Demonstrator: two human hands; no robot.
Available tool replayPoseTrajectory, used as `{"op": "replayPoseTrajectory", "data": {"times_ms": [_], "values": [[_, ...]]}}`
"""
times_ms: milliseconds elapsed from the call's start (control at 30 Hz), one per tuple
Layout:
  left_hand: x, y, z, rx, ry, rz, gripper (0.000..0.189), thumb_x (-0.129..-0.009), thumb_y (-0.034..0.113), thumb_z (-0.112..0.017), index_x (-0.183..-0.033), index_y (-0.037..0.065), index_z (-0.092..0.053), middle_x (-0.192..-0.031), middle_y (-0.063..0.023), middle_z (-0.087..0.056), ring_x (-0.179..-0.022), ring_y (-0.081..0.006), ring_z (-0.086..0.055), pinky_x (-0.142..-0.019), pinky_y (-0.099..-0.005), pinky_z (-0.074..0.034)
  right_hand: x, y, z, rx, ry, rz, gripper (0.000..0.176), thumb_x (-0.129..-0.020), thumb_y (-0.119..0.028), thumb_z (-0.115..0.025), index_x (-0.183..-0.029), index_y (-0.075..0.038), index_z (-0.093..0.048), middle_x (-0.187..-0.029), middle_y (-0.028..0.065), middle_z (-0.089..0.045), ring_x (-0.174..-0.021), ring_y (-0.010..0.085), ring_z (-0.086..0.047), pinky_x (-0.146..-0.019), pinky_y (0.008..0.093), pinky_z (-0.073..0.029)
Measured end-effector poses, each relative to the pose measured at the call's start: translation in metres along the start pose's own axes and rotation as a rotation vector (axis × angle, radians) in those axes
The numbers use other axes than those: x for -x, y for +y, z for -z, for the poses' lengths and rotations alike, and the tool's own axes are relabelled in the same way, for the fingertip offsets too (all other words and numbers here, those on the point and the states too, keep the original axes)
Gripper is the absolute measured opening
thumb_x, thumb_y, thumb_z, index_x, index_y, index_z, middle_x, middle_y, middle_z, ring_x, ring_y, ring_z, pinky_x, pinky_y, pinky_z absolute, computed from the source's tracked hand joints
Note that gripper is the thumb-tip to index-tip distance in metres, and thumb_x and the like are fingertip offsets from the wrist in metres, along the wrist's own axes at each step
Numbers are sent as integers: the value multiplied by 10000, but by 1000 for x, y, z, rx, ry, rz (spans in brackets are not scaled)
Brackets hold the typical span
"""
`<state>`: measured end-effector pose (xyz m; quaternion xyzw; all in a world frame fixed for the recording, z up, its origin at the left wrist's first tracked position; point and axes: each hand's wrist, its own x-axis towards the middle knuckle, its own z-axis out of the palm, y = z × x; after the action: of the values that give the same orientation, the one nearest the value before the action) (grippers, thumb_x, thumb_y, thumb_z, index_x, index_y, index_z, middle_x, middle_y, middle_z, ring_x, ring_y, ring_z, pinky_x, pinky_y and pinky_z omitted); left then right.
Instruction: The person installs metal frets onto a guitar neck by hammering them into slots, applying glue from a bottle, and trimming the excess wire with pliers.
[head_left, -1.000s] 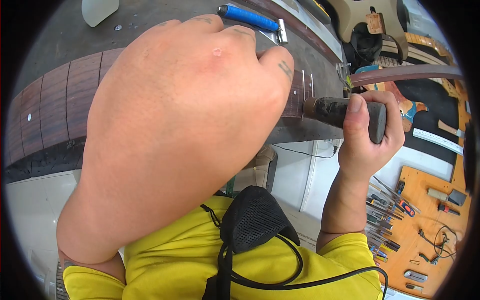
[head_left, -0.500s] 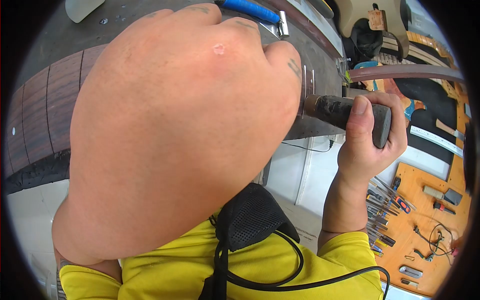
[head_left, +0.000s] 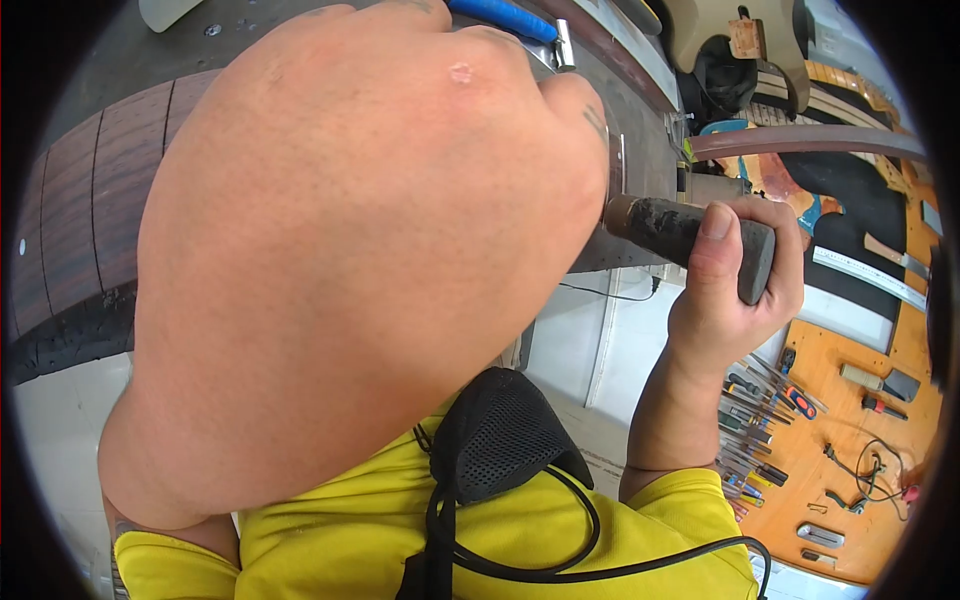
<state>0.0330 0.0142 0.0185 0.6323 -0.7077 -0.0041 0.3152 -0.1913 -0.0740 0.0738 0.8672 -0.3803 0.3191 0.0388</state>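
Observation:
My right hand (head_left: 735,270) is wrapped around a thick, worn, dark tool handle (head_left: 665,225), its thumb lying along the top. The handle tilts down to the right, and its brownish narrow end meets the edge of my left hand. My left hand (head_left: 390,180) fills the middle of the view, back up, fingers curled down out of sight. Whatever lies under it, including the tool's working end, is hidden. Beneath is a guitar fingerboard (head_left: 120,160) of dark striped wood with thin crosswise slots. Narrow shiny edges (head_left: 618,165) show beside the left hand's index knuckle.
A hammer (head_left: 565,45) with a blue grip lies on the dark bench beyond my left hand. Guitar bodies (head_left: 740,40) hang at the upper right. An orange tool board (head_left: 780,470) carries several files and screwdrivers. A black mesh pouch (head_left: 515,430) and cable hang at my chest.
The whole view has shifted slightly. My left hand sits a little higher and farther right, while my right hand and the handle have moved slightly left; both keep the same posture.

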Motion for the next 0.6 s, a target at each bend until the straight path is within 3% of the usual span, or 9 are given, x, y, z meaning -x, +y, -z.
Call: {"op": "replayPoseTrajectory", "data": {"times_ms": [600], "values": [[1, -2, 0, 2, 6, -35, 456, -704, 185, -891, -1075, 55, -659, -986, -104, -685, -976, -334, -653, -844, -460, -526, -2, 5, -3, -8, 36, 113, 254, -843, -212, -844, -865, -19, -680, -743, 27, -646, -675, 124, -559, -663, 264, -452]]}}
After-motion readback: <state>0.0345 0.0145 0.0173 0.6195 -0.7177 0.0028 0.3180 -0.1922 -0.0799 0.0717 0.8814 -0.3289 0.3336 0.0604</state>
